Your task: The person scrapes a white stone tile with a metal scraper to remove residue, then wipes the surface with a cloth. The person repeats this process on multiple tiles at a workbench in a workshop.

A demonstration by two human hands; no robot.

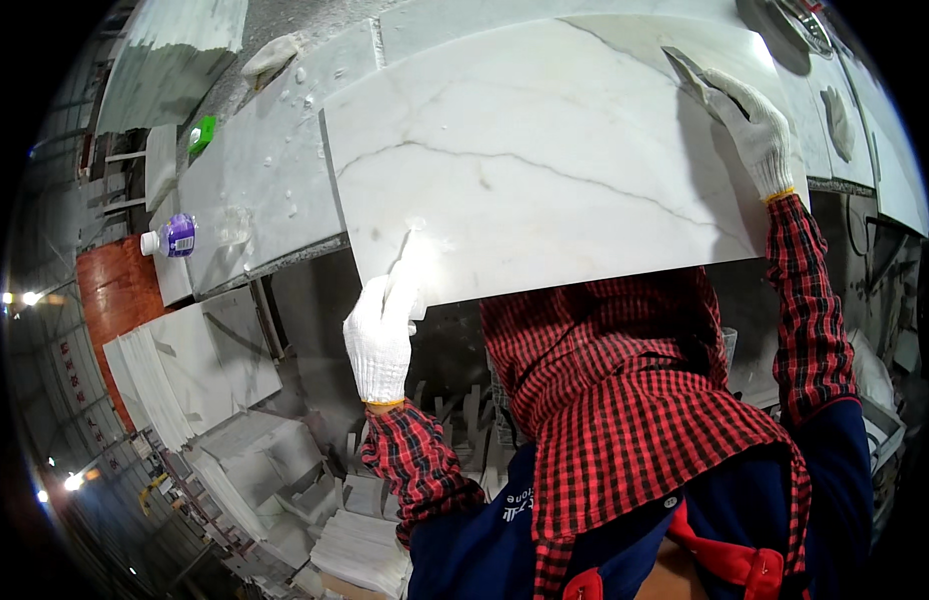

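Note:
A large white marble slab (545,165) with grey veins lies across the bench in front of me. My right hand (753,130), in a white knit glove, is closed around a thin grey blade like a scraper (685,68). It is over the slab's far right part, and the blade's tip points to the far left. My left hand (383,335), gloved the same way, lies at the slab's near left edge. Its fingers reach out onto the surface, where glare washes out their tips, and I see nothing held in it.
Left of the slab, a purple-labelled bottle (175,237) lies on the grey bench top (275,170). Farther off are a small green object (202,134) and a crumpled whitish glove (270,60). A metal dish (807,25) sits at far right. Stacked stone panels (200,370) stand lower left.

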